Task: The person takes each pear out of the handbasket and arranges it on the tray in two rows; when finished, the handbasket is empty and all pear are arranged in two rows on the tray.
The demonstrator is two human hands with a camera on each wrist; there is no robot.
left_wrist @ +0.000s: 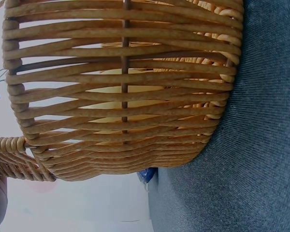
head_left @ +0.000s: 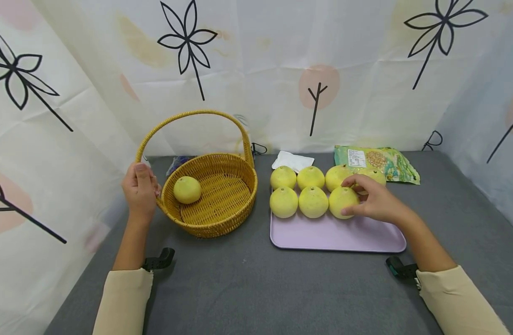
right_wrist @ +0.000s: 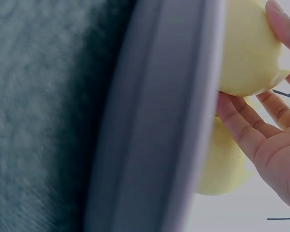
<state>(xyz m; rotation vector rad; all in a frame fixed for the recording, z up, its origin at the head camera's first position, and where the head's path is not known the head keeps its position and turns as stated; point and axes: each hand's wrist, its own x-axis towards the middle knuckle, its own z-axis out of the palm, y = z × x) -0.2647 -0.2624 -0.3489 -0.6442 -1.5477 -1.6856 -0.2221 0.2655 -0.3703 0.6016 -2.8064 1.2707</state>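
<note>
My left hand point(head_left: 141, 188) grips the arched handle of a tan wicker basket point(head_left: 214, 228) near its left base. One round yellow-green fruit point(head_left: 187, 190) lies at the left inside the basket; in the left wrist view it shows through the weave. With thumb and fingers curled around it, my right hand point(head_left: 375, 200) holds a similar round fruit point(head_left: 343, 203) at the right end of the front row on a lilac tray point(head_left: 337, 237). The right wrist view shows thumb and fingers on opposite sides of this fruit point(right_wrist: 249, 48). Several more fruits point(head_left: 313, 202) stand in two rows.
A green printed packet point(head_left: 382, 160) lies behind the tray at the right, and a white packet or tissue point(head_left: 292, 161) behind its left end. Something dark blue point(head_left: 180, 164) sits behind the basket. Grey cloth point(head_left: 239, 288) covers the table; patterned white curtains point(head_left: 264, 83) enclose it.
</note>
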